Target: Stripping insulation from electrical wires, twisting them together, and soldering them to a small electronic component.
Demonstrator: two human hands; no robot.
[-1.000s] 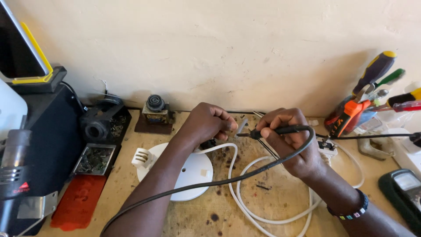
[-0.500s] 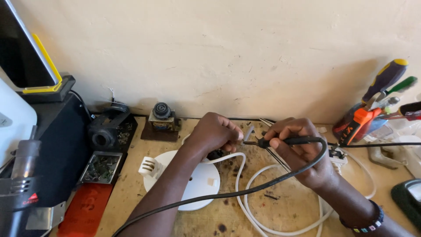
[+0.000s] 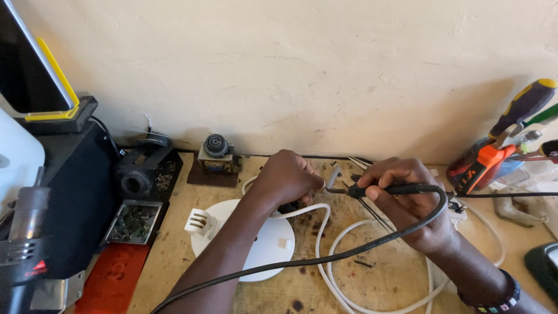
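Note:
My left hand (image 3: 288, 180) is closed above a white round base (image 3: 256, 247). A small grey metal piece (image 3: 332, 177) sticks out from its fingertips. My right hand (image 3: 410, 203) grips a thin black probe-like tool (image 3: 389, 189) whose tip points left and meets the grey piece. A black cable (image 3: 325, 259) runs from the tool, loops past my right wrist and crosses over my left forearm. A white cable (image 3: 322, 261) loops over the wooden bench under both hands. A white plug (image 3: 200, 222) lies at the base's left edge.
A black station (image 3: 75, 186) and a hot-air gun (image 3: 23, 232) stand at the left, beside a metal tray of scraps (image 3: 133, 221) and a red mat (image 3: 110, 279). A small knobbed part (image 3: 215, 152) sits by the wall. Screwdrivers (image 3: 523, 104) and an orange tool (image 3: 482, 168) stand at the right.
Both hands stay close together with the tool's tip at the left fingertips. The view has shifted slightly, so the hands sit a little further right in the frame.

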